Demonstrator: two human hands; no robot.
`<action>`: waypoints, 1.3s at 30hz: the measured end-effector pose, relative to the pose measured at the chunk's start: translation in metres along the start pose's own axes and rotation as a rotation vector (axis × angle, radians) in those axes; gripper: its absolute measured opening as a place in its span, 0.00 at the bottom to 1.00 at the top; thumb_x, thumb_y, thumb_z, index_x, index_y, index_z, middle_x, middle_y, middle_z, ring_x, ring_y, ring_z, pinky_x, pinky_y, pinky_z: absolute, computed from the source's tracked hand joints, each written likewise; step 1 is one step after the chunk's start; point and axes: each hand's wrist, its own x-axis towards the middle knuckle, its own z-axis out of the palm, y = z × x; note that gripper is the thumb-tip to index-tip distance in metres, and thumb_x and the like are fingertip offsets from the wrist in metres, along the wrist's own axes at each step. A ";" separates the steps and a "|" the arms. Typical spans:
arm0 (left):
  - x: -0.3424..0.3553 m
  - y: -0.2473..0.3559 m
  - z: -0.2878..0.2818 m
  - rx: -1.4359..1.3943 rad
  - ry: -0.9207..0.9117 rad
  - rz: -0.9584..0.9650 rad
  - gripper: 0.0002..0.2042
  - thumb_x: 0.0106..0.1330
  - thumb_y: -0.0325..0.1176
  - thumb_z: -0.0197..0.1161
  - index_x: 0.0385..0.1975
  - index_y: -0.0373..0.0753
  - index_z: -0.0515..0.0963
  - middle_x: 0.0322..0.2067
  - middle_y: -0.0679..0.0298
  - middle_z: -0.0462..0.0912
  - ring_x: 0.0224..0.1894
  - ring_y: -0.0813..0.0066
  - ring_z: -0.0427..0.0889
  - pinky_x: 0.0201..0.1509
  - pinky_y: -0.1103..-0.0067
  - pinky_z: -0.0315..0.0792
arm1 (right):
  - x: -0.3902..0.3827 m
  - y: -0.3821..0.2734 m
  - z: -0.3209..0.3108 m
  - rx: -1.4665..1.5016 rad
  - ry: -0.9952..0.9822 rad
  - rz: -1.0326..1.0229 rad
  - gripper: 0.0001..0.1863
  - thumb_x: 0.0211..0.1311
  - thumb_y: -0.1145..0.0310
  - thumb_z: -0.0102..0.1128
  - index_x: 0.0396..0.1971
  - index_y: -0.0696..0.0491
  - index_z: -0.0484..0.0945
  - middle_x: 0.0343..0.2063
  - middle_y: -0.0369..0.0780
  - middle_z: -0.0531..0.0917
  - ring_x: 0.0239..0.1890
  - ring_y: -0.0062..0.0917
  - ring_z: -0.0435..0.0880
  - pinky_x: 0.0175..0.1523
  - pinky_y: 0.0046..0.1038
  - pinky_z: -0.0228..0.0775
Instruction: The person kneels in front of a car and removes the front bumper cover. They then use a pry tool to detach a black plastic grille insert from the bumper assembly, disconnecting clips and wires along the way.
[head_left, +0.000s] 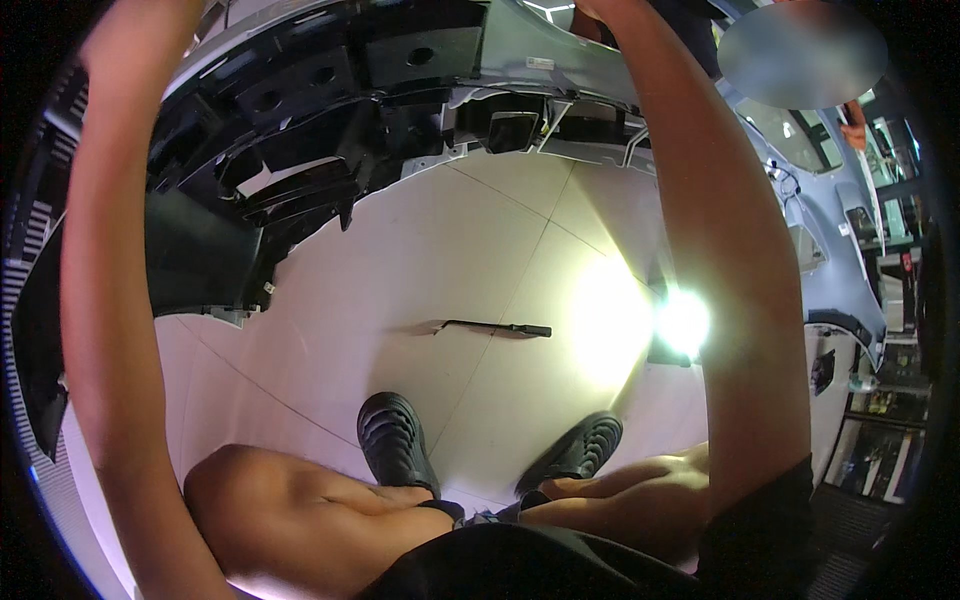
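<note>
One large, curved vehicle panel (375, 75) arches across the top of the view, in front of the crouching wearer. Its lower edge bows over a broad stretch of pale tiled floor (400, 270), which gives room between panel and knees; the two raised arms close in this space at left and right. The panel has a grey outer skin and a black inner side with ribs, round holes and box-shaped recesses; its left end drops lower, in dark plastic. The left hand (140, 25) and right hand (600, 8) are up at the panel, both cut by the picture's edge, so I cannot tell whether they are open or gripping. On the tiles below lies a slim black tool (500, 327) with a bent tip, well apart from the panel. Nearer are dark shoes (395, 440). A bright lamp (682, 322) glares beside the right forearm. Farther right stands a bluish-grey panel (850, 235), near another person's hand (855, 126).
</note>
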 end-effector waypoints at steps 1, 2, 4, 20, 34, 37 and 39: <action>-0.011 -0.006 -0.012 -0.062 -0.055 -0.053 0.15 0.69 0.39 0.64 0.43 0.32 0.82 0.33 0.58 0.86 0.38 0.66 0.84 0.46 0.73 0.77 | 0.001 0.000 0.000 0.074 -0.022 0.065 0.32 0.53 0.73 0.64 0.62 0.58 0.70 0.35 0.43 0.84 0.38 0.33 0.83 0.44 0.34 0.73; -0.022 -0.013 -0.022 -0.120 -0.109 -0.108 0.15 0.69 0.38 0.63 0.45 0.32 0.83 0.37 0.57 0.87 0.41 0.65 0.85 0.50 0.74 0.76 | 0.001 0.001 0.001 0.150 -0.046 0.129 0.34 0.52 0.73 0.63 0.63 0.59 0.69 0.34 0.43 0.83 0.36 0.31 0.82 0.43 0.33 0.73; -0.053 -0.027 -0.017 0.088 -0.388 -0.118 0.14 0.70 0.39 0.63 0.38 0.32 0.83 0.31 0.63 0.85 0.35 0.69 0.83 0.42 0.75 0.74 | -0.004 0.001 0.007 0.555 -0.110 0.132 0.40 0.50 0.76 0.61 0.67 0.64 0.62 0.31 0.43 0.80 0.33 0.28 0.79 0.39 0.30 0.71; -0.051 -0.059 0.105 0.084 -0.224 -0.298 0.11 0.62 0.33 0.70 0.39 0.34 0.80 0.26 0.68 0.79 0.30 0.79 0.77 0.33 0.76 0.71 | -0.022 0.011 0.034 0.809 0.120 0.056 0.25 0.51 0.83 0.44 0.53 0.61 0.73 0.36 0.48 0.83 0.38 0.37 0.82 0.45 0.34 0.74; -0.039 -0.021 0.085 -0.427 -0.314 -0.659 0.17 0.72 0.36 0.65 0.58 0.39 0.75 0.51 0.61 0.81 0.56 0.70 0.78 0.64 0.63 0.69 | -0.114 -0.052 0.092 0.751 0.653 0.179 0.33 0.49 0.85 0.50 0.62 0.66 0.68 0.61 0.61 0.72 0.60 0.58 0.74 0.70 0.46 0.64; -0.025 -0.014 0.085 -0.388 -0.308 -0.795 0.21 0.77 0.43 0.56 0.64 0.42 0.72 0.64 0.53 0.74 0.70 0.59 0.68 0.76 0.58 0.57 | -0.135 -0.036 0.108 0.727 0.685 0.571 0.30 0.49 0.85 0.50 0.58 0.66 0.71 0.56 0.60 0.75 0.58 0.58 0.74 0.67 0.45 0.66; -0.023 -0.012 0.080 -0.379 -0.413 -0.749 0.24 0.76 0.47 0.55 0.66 0.43 0.69 0.65 0.54 0.72 0.71 0.56 0.66 0.77 0.55 0.54 | -0.129 -0.010 0.117 0.575 0.817 0.539 0.23 0.49 0.85 0.47 0.49 0.65 0.77 0.46 0.56 0.81 0.50 0.54 0.80 0.57 0.44 0.73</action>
